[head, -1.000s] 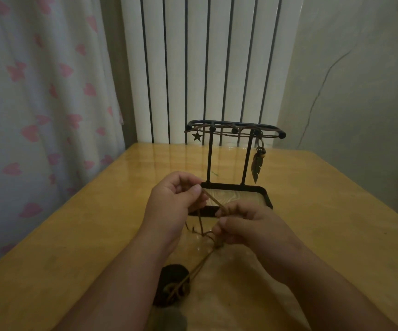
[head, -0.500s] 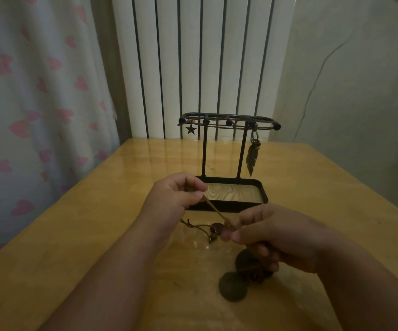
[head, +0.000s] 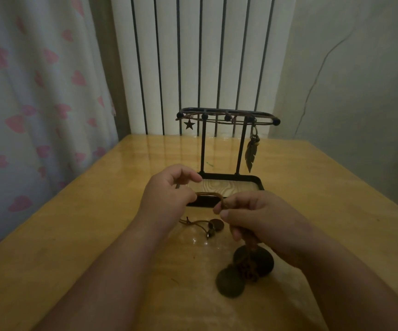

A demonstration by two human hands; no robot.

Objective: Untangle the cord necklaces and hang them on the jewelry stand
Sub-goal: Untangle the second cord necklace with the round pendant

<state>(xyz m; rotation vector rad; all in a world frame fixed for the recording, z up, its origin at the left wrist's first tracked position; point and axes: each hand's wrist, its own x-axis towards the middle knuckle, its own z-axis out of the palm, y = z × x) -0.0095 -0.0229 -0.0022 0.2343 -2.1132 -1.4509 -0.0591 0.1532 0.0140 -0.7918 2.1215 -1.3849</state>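
Untangling underway | cord necklace [head: 208, 194] is pinched between left hand [head: 169, 189] and right hand [head: 262, 218], held apart before the jewelry stand [head: 226, 115] | risk: any knot may be tightened if pulled hard; 2 dark discs [head: 230, 281] may be snagged on the loose necklace [head: 202, 223] on the bench [head: 97, 235].

a home room: a white curtain with pink hearts [head: 38, 96], a tall white ribbed radiator [head: 202, 56] and a glossy yellow wooden table [head: 93, 235].

One jewelry stand [head: 203, 149] stands toward the tabletop's far edge, carrying one star charm [head: 189, 124] and one feather charm [head: 251, 155]. Two hands, left hand [head: 167, 189] and right hand [head: 260, 216], hold one cord loop [head: 208, 193]. Nearer the near edge are two dark discs [head: 230, 281] [head: 263, 258] and one smaller disc [head: 217, 225].
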